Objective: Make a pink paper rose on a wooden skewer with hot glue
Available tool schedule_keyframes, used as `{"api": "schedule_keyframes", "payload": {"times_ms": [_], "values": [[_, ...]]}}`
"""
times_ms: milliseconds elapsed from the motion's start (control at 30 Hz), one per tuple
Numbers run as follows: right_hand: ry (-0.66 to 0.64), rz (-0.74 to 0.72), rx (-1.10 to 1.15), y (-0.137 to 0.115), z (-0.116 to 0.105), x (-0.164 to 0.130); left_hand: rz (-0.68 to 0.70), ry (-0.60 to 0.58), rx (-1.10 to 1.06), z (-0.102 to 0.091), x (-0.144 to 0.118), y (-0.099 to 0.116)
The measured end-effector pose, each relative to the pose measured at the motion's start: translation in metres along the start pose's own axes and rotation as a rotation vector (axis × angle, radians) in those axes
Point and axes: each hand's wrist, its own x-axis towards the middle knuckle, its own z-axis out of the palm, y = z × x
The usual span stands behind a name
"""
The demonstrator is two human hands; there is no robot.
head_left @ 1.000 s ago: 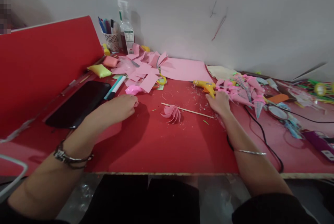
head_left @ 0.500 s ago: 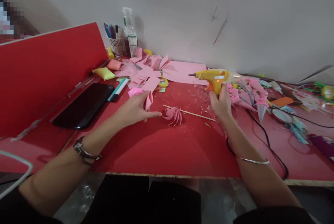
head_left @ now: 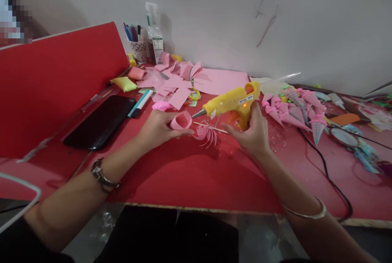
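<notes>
My left hand [head_left: 157,129] pinches a rolled pink paper piece [head_left: 183,120], its open end turned to the right. In my right hand [head_left: 253,130] is a yellow hot glue gun [head_left: 228,101] with an orange trigger and a small lit lamp. Its grey nozzle points left, close beside the paper roll's rim; I cannot tell whether they touch. Just below lies a fan of curled pink paper strips [head_left: 206,134] on the red table [head_left: 183,177]. A thin wooden stick [head_left: 219,129] passes behind the strips, partly hidden by my right hand.
A black phone [head_left: 99,120] and capped markers [head_left: 141,103] lie to the left. Pink paper scraps [head_left: 176,81] are heaped at the back, near a glass bottle [head_left: 156,38] and pen cup [head_left: 137,50]. Several small pink cones [head_left: 295,110] and a black cord [head_left: 324,169] are on the right.
My right hand has brought the glue gun left and slightly down, its nozzle now near the paper roll. My left hand has turned the roll so its opening shows.
</notes>
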Motion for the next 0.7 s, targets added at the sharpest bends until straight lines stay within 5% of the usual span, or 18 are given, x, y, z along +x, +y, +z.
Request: {"api": "schedule_keyframes", "payload": {"times_ms": [233,700], "values": [[-0.006,-0.07,-0.037,-0.0013,-0.0001,-0.0038,0.125,0.105,0.211,-0.0013,-0.0027,-0.0046],[-0.064,-0.147,-0.137,0.0,-0.0006,-0.0053,0.016,-0.038,0.495,-0.0078,-0.0003,0.0017]]}}
